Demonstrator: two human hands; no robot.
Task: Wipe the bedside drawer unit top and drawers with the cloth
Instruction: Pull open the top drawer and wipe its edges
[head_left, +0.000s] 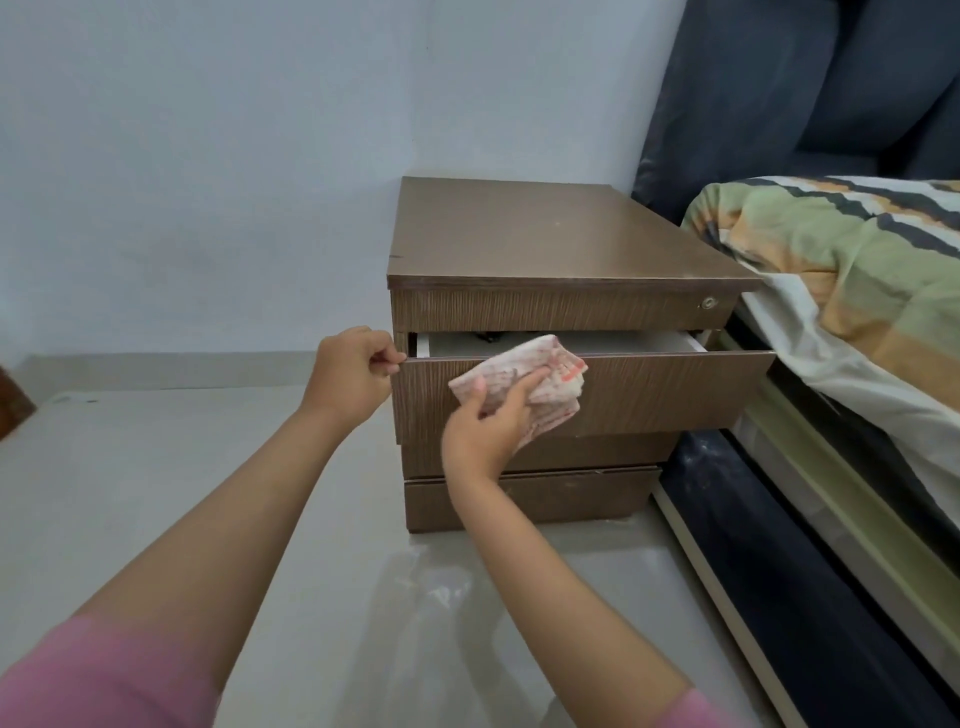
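I take the bedside drawer unit (545, 234) as my reference: a brown wood-grain cabinet standing on the pale floor (156, 467) in the corner of the room, with the wall (208, 156) behind it and the bed (857, 291) close against its right side. My left arm reaches forward, nearly straight, toward the unit's left front edge, the pink sleeve (104, 675) showing near the shoulder. My left hand (350, 371) is curled with the knuckles up, thumb and fingertips pinched on the top left corner of the second drawer (649, 389), which stands pulled out from the unit so that a strip of its white interior shows below the closed top drawer (545, 309). My right arm comes up from the lower right, bent slightly inward at the wrist, and my right hand (485, 428) is closed around the cloth (524, 387), a crumpled white rag with red markings, fingers spread over its lower part and the thumb on its left side. The cloth is pressed against the front face of the open drawer, left of that face's middle, with its upper fold rising to the drawer's top edge. A small round lock (707, 303) sits at the right end of the top drawer. Below the open drawer, the lower drawer fronts are shut. The unit's top is bare, and a striped blanket (831, 244) lies on the bed to its right.
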